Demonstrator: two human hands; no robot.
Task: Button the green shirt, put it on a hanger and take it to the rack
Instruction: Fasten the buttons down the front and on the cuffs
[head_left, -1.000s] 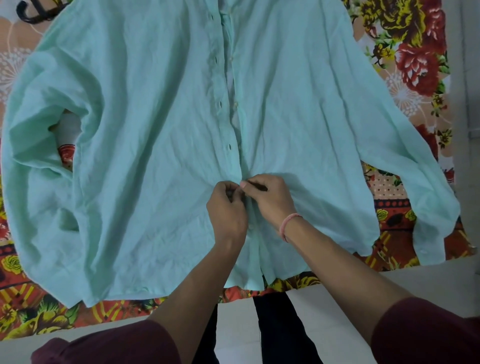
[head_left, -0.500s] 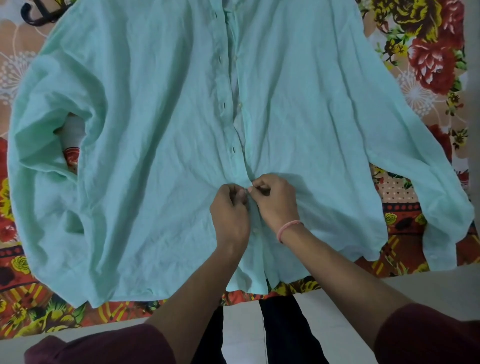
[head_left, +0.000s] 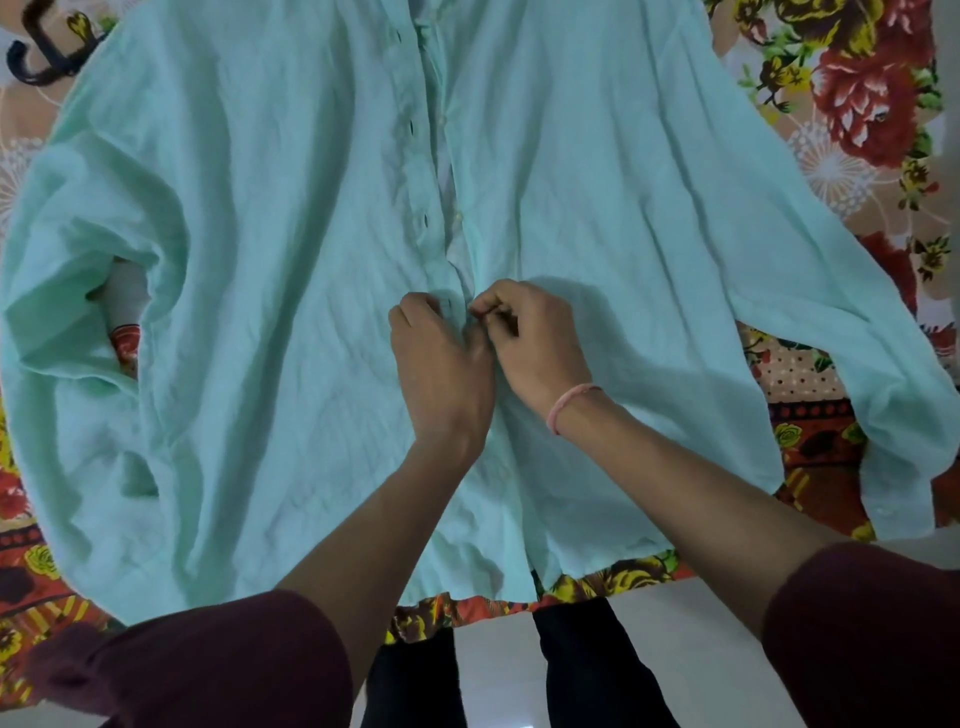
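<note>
A pale green shirt (head_left: 260, 291) lies spread front-up on a flowered bedsheet (head_left: 878, 93), sleeves out to both sides. Its front opening runs up the middle, with buttonholes on the left strip and small buttons on the right strip; above my hands it lies open. My left hand (head_left: 441, 374) pinches the left strip at mid-height. My right hand (head_left: 535, 348), with a pink band at the wrist, pinches the right strip against it. Fingertips of both hands meet and hide the button there. A black hanger hook (head_left: 39, 65) shows at the top left, mostly under the shirt.
The bed's near edge runs along the bottom, with pale floor (head_left: 717, 644) and my dark trouser legs (head_left: 587, 670) below it. A white and red object (head_left: 124, 317) peeks out under the left sleeve.
Both hands have shifted a little up along the front opening, staying pinched together on the two strips. The view has drifted slightly; the shirt lies as before.
</note>
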